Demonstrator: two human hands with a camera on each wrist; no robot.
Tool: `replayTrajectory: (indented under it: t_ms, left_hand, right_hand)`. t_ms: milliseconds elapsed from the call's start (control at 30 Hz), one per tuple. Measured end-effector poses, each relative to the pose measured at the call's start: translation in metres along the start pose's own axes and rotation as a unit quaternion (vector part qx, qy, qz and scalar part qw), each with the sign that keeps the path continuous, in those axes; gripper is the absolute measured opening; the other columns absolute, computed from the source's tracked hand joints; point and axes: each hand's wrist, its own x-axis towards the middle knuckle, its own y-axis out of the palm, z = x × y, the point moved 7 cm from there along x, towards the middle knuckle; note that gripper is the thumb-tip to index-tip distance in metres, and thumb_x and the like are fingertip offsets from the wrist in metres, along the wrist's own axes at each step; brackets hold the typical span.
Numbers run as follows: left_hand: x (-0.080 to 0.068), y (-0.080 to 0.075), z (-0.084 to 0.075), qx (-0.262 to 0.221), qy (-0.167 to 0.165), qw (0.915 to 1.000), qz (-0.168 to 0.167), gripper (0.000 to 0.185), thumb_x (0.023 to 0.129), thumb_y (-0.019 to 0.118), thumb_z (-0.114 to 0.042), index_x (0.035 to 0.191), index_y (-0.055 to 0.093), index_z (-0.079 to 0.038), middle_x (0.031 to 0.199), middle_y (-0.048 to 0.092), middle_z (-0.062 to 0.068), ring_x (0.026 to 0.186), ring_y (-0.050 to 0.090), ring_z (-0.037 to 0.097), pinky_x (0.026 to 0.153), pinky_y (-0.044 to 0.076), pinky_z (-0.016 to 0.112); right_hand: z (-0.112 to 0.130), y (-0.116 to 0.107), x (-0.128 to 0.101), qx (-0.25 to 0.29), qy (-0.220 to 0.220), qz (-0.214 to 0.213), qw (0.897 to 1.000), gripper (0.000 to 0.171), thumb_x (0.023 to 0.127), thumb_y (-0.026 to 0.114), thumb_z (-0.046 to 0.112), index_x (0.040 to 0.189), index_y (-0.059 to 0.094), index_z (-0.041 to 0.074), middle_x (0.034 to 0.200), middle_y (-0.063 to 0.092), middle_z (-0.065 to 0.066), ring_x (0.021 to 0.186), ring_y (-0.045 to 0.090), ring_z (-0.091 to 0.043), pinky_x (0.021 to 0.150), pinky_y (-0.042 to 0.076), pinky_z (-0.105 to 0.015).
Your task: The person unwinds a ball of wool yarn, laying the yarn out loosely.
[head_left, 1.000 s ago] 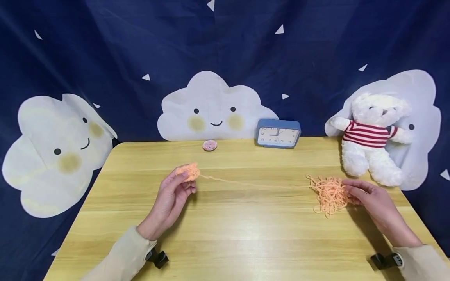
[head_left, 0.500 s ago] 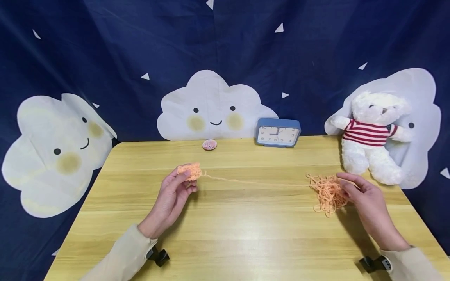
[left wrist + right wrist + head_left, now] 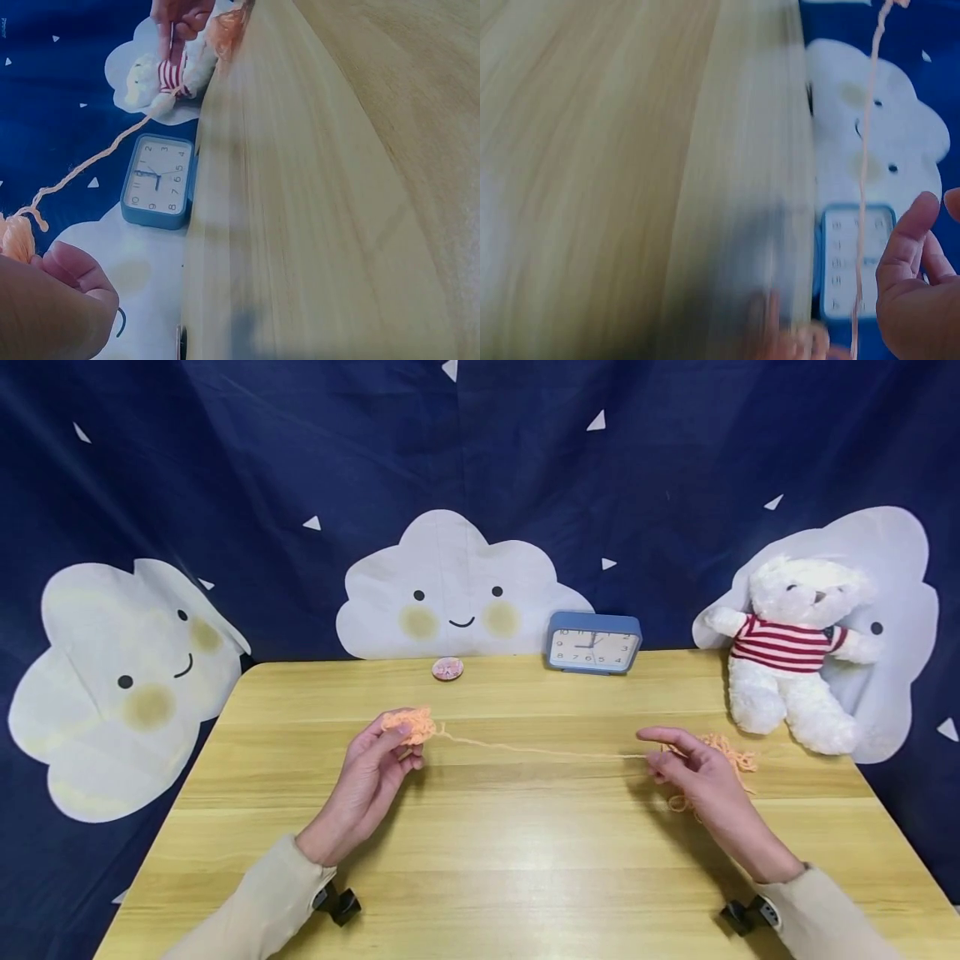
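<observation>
Head view: two hands above a wooden desk (image 3: 480,860).
Left hand (image 3: 371,777): raised, its grip closed round a small wound ball of orange yarn (image 3: 408,725).
Strand (image 3: 540,749): runs taut from the ball across to the other hand.
Right hand (image 3: 693,772): fingers loosely curled, grip pinching the strand at the fingertips.
Loose yarn tangle (image 3: 731,753): on the desk just behind the right hand.
Back edge: blue clock (image 3: 592,645), white teddy bear (image 3: 795,652), small pink round thing (image 3: 447,669).

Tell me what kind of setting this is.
Probably a staged tabletop recording set, not a lived-in room: a wooden table before a navy backdrop with smiling clouds, dressed with a blue clock and teddy bear.
</observation>
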Motion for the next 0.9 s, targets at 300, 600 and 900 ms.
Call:
replayTrajectory:
  t_ms: [300,600,900]
  left_hand:
    - [0.001,0.004,0.001,0.005,-0.004,1.0000,0.004,0.021,0.107,0.056,0.000,0.120,0.069,-0.009,0.111,0.067,0.005,0.088,0.059,0.020,0.074,0.051,0.028]
    - [0.001,0.007,0.003,0.008,-0.013,0.9999,0.008,0.021,0.106,0.056,0.001,0.123,0.067,-0.007,0.113,0.068,0.007,0.088,0.061,0.018,0.074,0.053,0.027]
    - [0.002,0.008,0.006,0.008,-0.018,0.9997,0.011,0.023,0.107,0.056,0.001,0.126,0.067,-0.007,0.114,0.070,0.007,0.088,0.061,0.018,0.075,0.055,0.027]
  right_hand:
    - [0.016,0.059,0.010,0.016,-0.033,0.094,0.995,0.044,0.109,0.067,0.012,0.150,0.058,-0.001,0.113,0.072,-0.022,0.097,0.071,-0.028,0.088,0.062,-0.036]
    - [0.024,0.106,0.016,0.044,-0.011,0.153,0.987,0.053,0.104,0.070,0.007,0.154,0.054,0.000,0.107,0.070,-0.030,0.105,0.072,-0.036,0.099,0.060,-0.036]
    - [0.032,0.137,0.022,0.076,-0.035,0.208,0.975,0.051,0.105,0.069,0.003,0.153,0.053,-0.005,0.122,0.073,-0.017,0.105,0.074,-0.033,0.099,0.060,-0.038]
